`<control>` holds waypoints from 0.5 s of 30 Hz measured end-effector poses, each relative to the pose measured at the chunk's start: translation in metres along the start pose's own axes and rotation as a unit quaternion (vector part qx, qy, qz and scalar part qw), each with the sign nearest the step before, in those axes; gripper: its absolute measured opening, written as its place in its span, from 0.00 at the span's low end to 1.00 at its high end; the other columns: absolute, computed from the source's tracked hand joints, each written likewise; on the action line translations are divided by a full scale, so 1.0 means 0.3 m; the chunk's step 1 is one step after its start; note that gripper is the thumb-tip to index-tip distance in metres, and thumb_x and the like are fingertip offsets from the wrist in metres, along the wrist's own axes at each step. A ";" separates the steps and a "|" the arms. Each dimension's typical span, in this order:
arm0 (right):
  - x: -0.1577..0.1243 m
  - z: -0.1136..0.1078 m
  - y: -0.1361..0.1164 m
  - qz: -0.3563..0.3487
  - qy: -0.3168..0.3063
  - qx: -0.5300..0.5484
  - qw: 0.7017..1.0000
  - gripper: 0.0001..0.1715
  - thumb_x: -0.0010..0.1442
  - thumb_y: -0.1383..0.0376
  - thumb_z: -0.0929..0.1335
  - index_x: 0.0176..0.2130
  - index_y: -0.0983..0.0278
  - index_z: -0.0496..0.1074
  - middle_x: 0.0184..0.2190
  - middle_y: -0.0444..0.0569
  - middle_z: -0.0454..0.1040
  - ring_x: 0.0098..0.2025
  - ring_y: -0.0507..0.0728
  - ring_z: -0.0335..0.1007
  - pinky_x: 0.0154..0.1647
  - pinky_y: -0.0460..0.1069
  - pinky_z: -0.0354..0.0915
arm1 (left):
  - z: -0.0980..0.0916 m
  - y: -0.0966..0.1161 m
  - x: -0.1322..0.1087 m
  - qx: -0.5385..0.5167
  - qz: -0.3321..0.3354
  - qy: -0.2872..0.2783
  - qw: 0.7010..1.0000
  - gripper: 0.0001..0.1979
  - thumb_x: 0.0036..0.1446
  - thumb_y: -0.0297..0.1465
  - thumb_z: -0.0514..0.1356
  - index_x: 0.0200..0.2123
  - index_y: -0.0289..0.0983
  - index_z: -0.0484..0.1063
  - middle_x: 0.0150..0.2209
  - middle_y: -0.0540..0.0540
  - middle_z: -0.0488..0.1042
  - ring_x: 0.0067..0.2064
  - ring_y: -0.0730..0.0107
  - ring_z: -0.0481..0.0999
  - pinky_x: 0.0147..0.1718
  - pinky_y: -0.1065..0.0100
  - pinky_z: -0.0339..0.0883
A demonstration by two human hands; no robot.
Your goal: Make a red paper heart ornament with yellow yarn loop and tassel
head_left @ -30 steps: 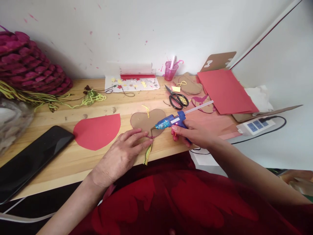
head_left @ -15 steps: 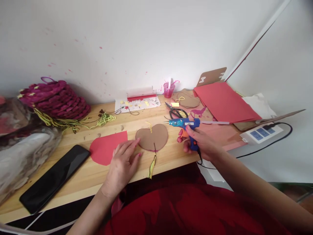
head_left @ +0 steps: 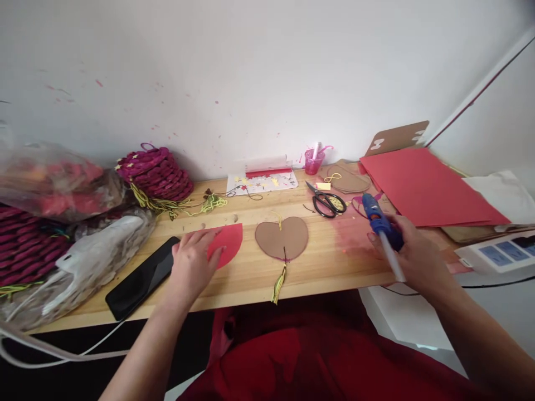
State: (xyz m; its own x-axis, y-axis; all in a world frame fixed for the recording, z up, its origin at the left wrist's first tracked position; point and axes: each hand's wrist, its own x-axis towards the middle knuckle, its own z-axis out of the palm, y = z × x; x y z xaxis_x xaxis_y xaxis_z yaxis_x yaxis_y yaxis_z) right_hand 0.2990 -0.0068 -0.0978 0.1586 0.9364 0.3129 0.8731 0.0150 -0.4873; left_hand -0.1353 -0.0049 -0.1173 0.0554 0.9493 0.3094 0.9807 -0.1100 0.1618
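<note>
My left hand (head_left: pixel 194 264) lies over the left part of a red paper piece (head_left: pixel 229 245) with a rounded edge, its fingers stretched out. To the right of it is a brown cardboard heart (head_left: pixel 270 239) flat on the table. Yellow thread shows at the heart's top notch, and a yellow-green tassel (head_left: pixel 278 285) hangs off its lower tip on a dark cord. My right hand (head_left: pixel 418 259) grips a blue glue gun (head_left: pixel 378 218) by its handle, above the pink-stained right side. A clear glue stick sticks out of the gun's rear towards me.
Black-handled scissors (head_left: pixel 329 206) lie behind the heart. A phone (head_left: pixel 140 281) is beside my left wrist. Red sheets (head_left: pixel 443 186) and a power strip (head_left: pixel 504 253) are at right. At left stand a magenta woven basket (head_left: pixel 163 175) and plastic bags (head_left: pixel 79 167). A pink cup (head_left: pixel 313 161) stands near the wall.
My left hand has left the heart's edge and moved left onto the red paper. The glue gun has gone right, away from the heart, and its nozzle has swung to point away from me.
</note>
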 end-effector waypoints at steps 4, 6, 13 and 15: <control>-0.017 0.015 0.012 -0.049 -0.003 0.016 0.999 0.29 0.60 0.60 0.67 0.60 0.64 0.68 0.50 0.62 0.79 0.49 0.70 0.78 0.46 0.59 0.71 | -0.004 -0.070 0.059 0.007 0.001 -0.100 0.995 0.25 0.62 0.35 0.56 0.61 0.36 0.71 0.59 0.35 0.74 0.62 0.42 0.69 0.54 0.47 0.67; -0.026 0.017 0.015 -0.045 0.013 0.051 0.998 0.30 0.60 0.60 0.67 0.61 0.64 0.67 0.53 0.61 0.78 0.52 0.69 0.77 0.49 0.60 0.71 | 0.007 -0.095 0.101 0.009 -0.015 -0.137 0.990 0.28 0.61 0.37 0.55 0.63 0.34 0.69 0.61 0.32 0.73 0.63 0.39 0.69 0.55 0.46 0.66; -0.046 0.002 0.003 0.090 -0.026 0.193 0.977 0.28 0.55 0.53 0.73 0.53 0.62 0.74 0.43 0.54 0.80 0.42 0.64 0.76 0.42 0.56 0.71 | -0.013 -0.106 0.230 -0.003 0.002 -0.235 0.972 0.21 0.53 0.43 0.61 0.46 0.37 0.78 0.46 0.36 0.80 0.52 0.40 0.75 0.54 0.48 0.64; -0.056 0.005 -0.012 0.128 -0.071 0.258 0.955 0.28 0.55 0.49 0.73 0.50 0.62 0.76 0.37 0.51 0.79 0.39 0.62 0.74 0.38 0.54 0.70 | -0.025 -0.095 0.232 -0.015 0.006 -0.227 0.974 0.16 0.50 0.43 0.62 0.37 0.39 0.78 0.42 0.37 0.80 0.49 0.42 0.76 0.52 0.51 0.64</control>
State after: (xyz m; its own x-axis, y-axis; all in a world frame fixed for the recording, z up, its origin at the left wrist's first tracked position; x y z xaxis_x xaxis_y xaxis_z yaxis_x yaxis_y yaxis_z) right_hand 0.2923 -0.0222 -0.1026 0.2405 0.9701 0.0330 0.4653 -0.0854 -0.8810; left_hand -0.1609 0.0622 -0.0934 0.1516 0.9794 -0.1333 0.9737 -0.1248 0.1907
